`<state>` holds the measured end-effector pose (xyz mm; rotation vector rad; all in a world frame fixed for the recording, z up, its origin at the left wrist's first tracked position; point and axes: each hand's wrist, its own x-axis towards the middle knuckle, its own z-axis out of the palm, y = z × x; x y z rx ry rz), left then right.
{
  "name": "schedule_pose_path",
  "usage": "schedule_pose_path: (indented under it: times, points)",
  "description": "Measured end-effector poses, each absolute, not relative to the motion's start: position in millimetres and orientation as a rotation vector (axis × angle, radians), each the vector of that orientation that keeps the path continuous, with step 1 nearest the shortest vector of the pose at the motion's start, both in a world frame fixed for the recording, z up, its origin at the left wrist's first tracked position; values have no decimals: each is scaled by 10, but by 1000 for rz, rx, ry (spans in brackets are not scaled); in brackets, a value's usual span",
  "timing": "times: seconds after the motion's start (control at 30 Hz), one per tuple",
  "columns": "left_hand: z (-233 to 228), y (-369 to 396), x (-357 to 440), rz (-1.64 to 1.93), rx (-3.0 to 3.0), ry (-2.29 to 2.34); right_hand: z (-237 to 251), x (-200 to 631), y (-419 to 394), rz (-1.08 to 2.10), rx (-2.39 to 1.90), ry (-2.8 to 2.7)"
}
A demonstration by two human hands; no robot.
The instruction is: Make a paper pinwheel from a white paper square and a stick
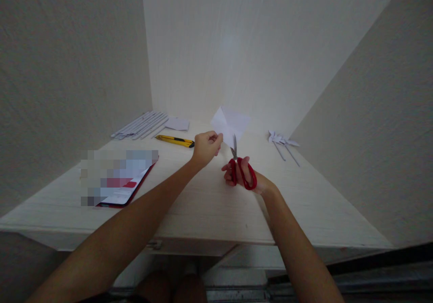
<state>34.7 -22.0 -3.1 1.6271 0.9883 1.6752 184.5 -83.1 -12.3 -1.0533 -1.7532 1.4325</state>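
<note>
Pale wood makes the desk (203,213), which stands in a corner between light walls. At the far left, near the back, a bundle of thin white paper sticks (140,125) lies with its long axis running from front-left to back-right, and a small white paper piece (177,123) lies just beside it. In front of these a yellow utility knife (175,140) lies almost across the desk. Nearer to the front edge on the left is a flat red-edged thing (125,190); most of it is blurred, so I cannot tell what it is.

Then comes the left hand (205,149). Its arm reaches from the lower left, and its fingertips are pinching the lower left edge of a folded white paper sheet (232,122). The sheet is held up above the middle of the desk, with 1 corner pointing down.

Just to the right, the right hand (241,174) is closed through the handles of the red scissors (241,170). Their long axis is nearly upright and the short blades point up to the lower corner of the sheet. The right forearm comes from the lower right.

At the far right, well apart, 2 white paper pinwheels (282,141) lie on the desk, sticks pointing to the front-right.
</note>
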Motion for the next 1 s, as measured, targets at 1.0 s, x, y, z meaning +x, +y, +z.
schedule_pose_path:
  times: [1.0]
  points:
    - [-55,-247,381,1666,1590,977,-141,1818,-810,1614,-934,-1616]
